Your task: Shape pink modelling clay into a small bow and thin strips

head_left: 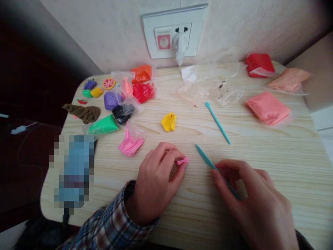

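Observation:
Between the thumb and fingers of my left hand is a small piece of pink clay, pinched just above the wooden table. My right hand grips a teal plastic clay knife between thumb and fingers, its pointed blade aimed up and left, a short way from the pink piece. A folded lump of yellow clay lies beyond my left hand. Past the knife rests a second teal modelling tool with a rounded end. The opened bag of pink clay sits left of my left hand.
Bagged clay in green, black, purple, red and orange clusters at left, near a brown twisted clay shape and small clay fruits. Clear bags lie at the back; salmon clay is at right.

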The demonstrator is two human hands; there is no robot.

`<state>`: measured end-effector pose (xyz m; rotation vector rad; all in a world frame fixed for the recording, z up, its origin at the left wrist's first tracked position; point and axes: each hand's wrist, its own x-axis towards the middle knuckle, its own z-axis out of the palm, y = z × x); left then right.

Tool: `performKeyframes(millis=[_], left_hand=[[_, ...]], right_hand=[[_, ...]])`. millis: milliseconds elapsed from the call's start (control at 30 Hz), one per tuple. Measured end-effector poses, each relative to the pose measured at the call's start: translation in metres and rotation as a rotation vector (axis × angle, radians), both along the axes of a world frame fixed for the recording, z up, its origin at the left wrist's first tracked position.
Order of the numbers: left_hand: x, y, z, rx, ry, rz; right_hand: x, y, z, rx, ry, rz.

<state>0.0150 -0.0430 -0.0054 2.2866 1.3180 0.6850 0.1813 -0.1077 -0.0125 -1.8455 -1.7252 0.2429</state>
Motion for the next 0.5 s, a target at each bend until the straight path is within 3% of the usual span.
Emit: performKeyframes(millis=[300, 500], left_hand=[[0.003, -0.001, 0.000, 0.016, -0.004, 0.049], [0.004, 0.000, -0.001, -0.011, -0.019, 0.045]], right_hand=[[-0.009, -0.006, 0.001, -0.026, -0.077, 0.093], [-0.016, -0.003, 0.002, 0.071, -0.048, 0.150]])
